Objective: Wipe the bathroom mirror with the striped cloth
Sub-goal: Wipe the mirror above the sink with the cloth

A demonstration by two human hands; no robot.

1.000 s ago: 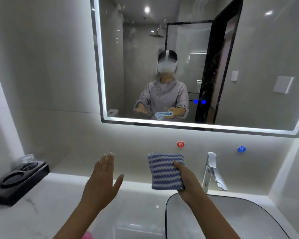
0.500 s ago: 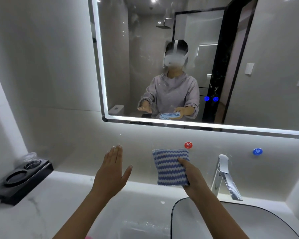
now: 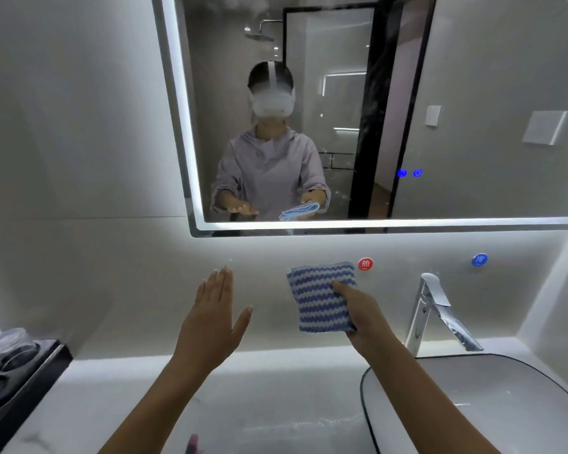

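The bathroom mirror [image 3: 473, 93], edged with a lit strip, hangs on the wall above the counter and shows smudges and spots on its glass. My right hand [image 3: 361, 312] grips a folded blue-and-white striped cloth [image 3: 318, 296], held up in front of the wall below the mirror's lower edge. My left hand [image 3: 210, 319] hovers to the left of the cloth with flat, straight fingers, touching nothing. Both hands and the cloth appear reflected in the mirror.
A chrome faucet [image 3: 430, 309] stands right of the cloth over a dark-rimmed sink [image 3: 492, 388]. Red [image 3: 365, 264] and blue [image 3: 479, 259] round stickers sit on the wall. A black tray [image 3: 17, 371] with round holders rests on the white counter at left.
The view has shifted so the mirror sits closer and further right in frame. Both hands stay raised in about the same pose, the cloth still in my right hand.
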